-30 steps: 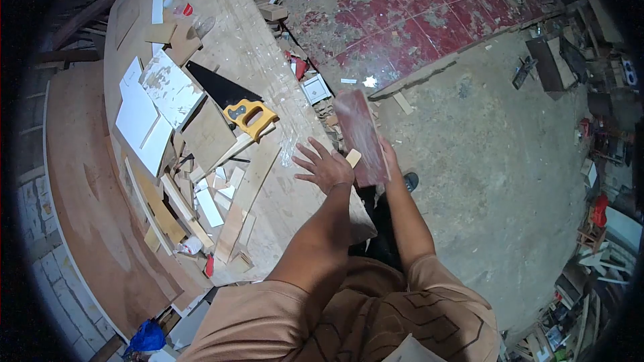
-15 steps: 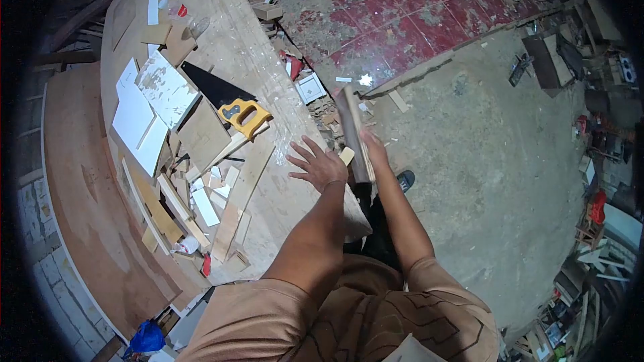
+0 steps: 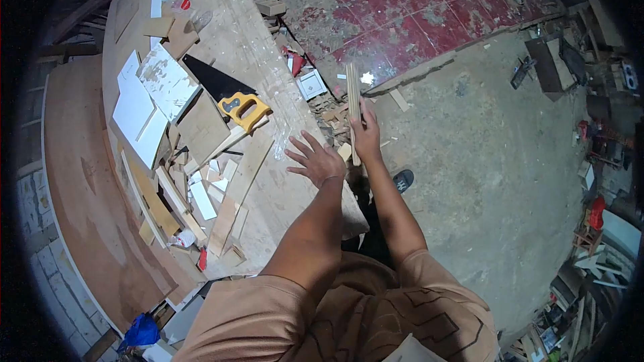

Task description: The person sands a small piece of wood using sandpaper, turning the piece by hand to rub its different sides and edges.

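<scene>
My left hand lies with spread fingers on the wooden workbench, near its right edge. A small pale wood piece shows just beside it, at the edge. My right hand grips a wooden board, which stands edge-up to the camera beyond the bench edge, over the floor. Further up the bench lies a handsaw with a black blade and yellow handle.
White panels and wood offcuts cover the bench's left part. A clear bottle lies at its far end. Wood scraps lie on the floor beside the bench. A dark sandal shows below.
The board in my right hand has turned from showing its broad reddish face to showing its narrow pale edge. My left hand has stayed on the bench.
</scene>
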Demonstrator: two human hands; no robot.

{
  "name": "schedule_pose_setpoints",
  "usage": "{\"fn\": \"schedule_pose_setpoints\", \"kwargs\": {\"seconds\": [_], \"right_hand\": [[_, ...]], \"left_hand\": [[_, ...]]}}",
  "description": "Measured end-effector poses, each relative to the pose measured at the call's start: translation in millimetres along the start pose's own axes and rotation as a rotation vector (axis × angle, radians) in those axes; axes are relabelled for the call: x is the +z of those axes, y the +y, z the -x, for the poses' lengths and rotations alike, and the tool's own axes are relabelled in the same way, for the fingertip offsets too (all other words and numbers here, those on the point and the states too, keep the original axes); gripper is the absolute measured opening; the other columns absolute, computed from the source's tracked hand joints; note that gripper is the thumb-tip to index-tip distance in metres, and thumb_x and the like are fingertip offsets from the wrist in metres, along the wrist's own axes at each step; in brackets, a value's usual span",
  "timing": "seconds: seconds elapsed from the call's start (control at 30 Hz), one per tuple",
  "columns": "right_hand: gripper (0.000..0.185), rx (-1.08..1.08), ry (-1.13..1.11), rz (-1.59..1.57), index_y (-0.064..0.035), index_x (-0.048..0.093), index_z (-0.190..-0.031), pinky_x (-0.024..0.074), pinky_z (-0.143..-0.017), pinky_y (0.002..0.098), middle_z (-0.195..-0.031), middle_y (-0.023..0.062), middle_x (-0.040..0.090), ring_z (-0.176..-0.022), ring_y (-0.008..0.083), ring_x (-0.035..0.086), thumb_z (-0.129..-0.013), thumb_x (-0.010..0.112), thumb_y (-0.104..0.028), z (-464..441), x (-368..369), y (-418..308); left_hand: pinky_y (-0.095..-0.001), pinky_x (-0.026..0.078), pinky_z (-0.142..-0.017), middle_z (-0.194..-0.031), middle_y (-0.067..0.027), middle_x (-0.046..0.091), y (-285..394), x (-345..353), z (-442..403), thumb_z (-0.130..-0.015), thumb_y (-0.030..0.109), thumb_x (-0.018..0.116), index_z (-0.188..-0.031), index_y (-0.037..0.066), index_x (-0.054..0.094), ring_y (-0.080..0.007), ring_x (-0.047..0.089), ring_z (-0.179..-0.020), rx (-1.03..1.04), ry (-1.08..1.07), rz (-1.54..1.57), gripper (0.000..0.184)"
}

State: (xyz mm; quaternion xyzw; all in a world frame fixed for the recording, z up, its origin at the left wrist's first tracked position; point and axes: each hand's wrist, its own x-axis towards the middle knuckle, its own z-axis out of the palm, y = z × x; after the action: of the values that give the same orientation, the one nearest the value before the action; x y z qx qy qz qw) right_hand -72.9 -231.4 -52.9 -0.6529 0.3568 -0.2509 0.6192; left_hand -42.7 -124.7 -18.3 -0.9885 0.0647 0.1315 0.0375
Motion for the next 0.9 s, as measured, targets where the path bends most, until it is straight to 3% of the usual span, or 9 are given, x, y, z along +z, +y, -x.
{"fn": "schedule_pose_setpoints", "kwargs": {"seconds": [0.17, 0.23, 0.37, 0.53, 0.6, 0.67, 0.77, 0.9], "right_hand": [[0.055, 0.140, -0.031, -0.053, 0.0042, 0.038, -0.148, 0.0246, -0.118, 0.0375, -0.152, 0.0208, 0.040, -0.143, 0.0308, 0.035, -0.098, 0.051, -0.015, 70.9, -10.5, 19.6], [0.054, 0.248, -0.037, -0.272, 0.0037, 0.038, -0.149, 0.0253, -0.117, 0.0353, -0.152, 0.0183, 0.042, -0.142, 0.0270, 0.037, -0.098, 0.049, -0.012, 81.1, -11.4, 31.8], [0.053, 0.285, -0.013, -0.305, 0.0033, 0.038, -0.149, 0.0273, -0.115, 0.0326, -0.149, 0.0166, 0.045, -0.139, 0.0238, 0.040, -0.098, 0.049, -0.010, 21.6, -9.9, 49.6], [0.051, 0.171, -0.409, -0.286, -0.0014, 0.044, -0.147, 0.0288, -0.114, 0.0311, -0.149, 0.0148, 0.047, -0.136, 0.0205, 0.043, -0.098, 0.052, -0.010, -20.9, -8.2, 14.0], [0.049, 0.142, -0.408, -0.225, -0.0018, 0.046, -0.146, 0.0307, -0.113, 0.0319, -0.145, 0.0161, 0.051, -0.135, 0.0223, 0.045, -0.098, 0.052, -0.011, -8.7, -13.6, 2.2], [0.050, 0.118, -0.406, 0.086, -0.0004, 0.046, -0.145, 0.0325, -0.112, 0.0335, -0.143, 0.0187, 0.050, -0.135, 0.0272, 0.045, -0.097, 0.054, -0.013, 15.3, -26.9, 0.0], [0.051, 0.012, -0.306, 0.256, 0.0005, 0.047, -0.144, 0.0333, -0.112, 0.0355, -0.144, 0.0208, 0.047, -0.135, 0.0313, 0.044, -0.096, 0.058, -0.016, 64.5, -42.2, -2.1], [0.052, -0.106, -0.378, 0.108, 0.0012, 0.050, -0.141, 0.0342, -0.112, 0.0370, -0.144, 0.0211, 0.045, -0.134, 0.0326, 0.045, -0.094, 0.060, -0.019, 82.4, -62.7, 15.6]], "left_hand": [[-0.0739, 0.008, -0.112, -0.164, -0.0198, -0.004, 3.1, -7.6, -0.1, -0.098, 0.034, 0.048, -0.159, 0.012, 0.006, -0.0503, -0.002, -0.148, -0.016, -0.059, 0.011, 0.077], [-0.0739, 0.008, -0.112, -0.164, -0.0199, -0.004, 4.5, -10.1, -1.0, -0.097, 0.035, 0.048, -0.159, 0.011, 0.006, -0.0505, -0.002, -0.148, -0.023, -0.070, 0.022, 0.078], [-0.0735, 0.006, -0.112, -0.164, -0.0205, -0.003, 2.3, -9.3, -1.0, -0.097, 0.035, 0.049, -0.158, 0.011, 0.006, -0.0511, -0.002, -0.148, -0.017, -0.088, 0.021, 0.079], [-0.0737, 0.004, -0.112, -0.164, -0.0212, -0.003, -0.4, -4.5, -1.3, -0.097, 0.035, 0.048, -0.159, 0.012, 0.007, -0.0523, -0.003, -0.148, 0.004, -0.050, 0.048, 0.078], [-0.0753, 0.008, -0.110, -0.163, -0.0241, -0.002, 0.8, -12.6, 0.6, -0.098, 0.032, 0.047, -0.158, 0.008, 0.008, -0.0533, -0.003, -0.147, 0.010, -0.073, 0.068, 0.076], [-0.0756, 0.008, -0.110, -0.163, -0.0242, -0.003, -0.7, -8.4, 0.2, -0.097, 0.032, 0.047, -0.158, 0.008, 0.007, -0.0534, -0.003, -0.147, 0.017, -0.071, 0.063, 0.077], [-0.0752, 0.006, -0.110, -0.163, -0.0239, -0.003, 0.9, -10.5, -0.1, -0.096, 0.034, 0.049, -0.158, 0.009, 0.007, -0.0534, -0.004, -0.147, 0.008, -0.093, 0.053, 0.079], [-0.0749, 0.003, -0.111, -0.163, -0.0239, -0.003, 0.5, -11.7, -1.0, -0.095, 0.035, 0.051, -0.158, 0.011, 0.007, -0.0541, -0.005, -0.147, 0.005, -0.111, 0.028, 0.081]]}}
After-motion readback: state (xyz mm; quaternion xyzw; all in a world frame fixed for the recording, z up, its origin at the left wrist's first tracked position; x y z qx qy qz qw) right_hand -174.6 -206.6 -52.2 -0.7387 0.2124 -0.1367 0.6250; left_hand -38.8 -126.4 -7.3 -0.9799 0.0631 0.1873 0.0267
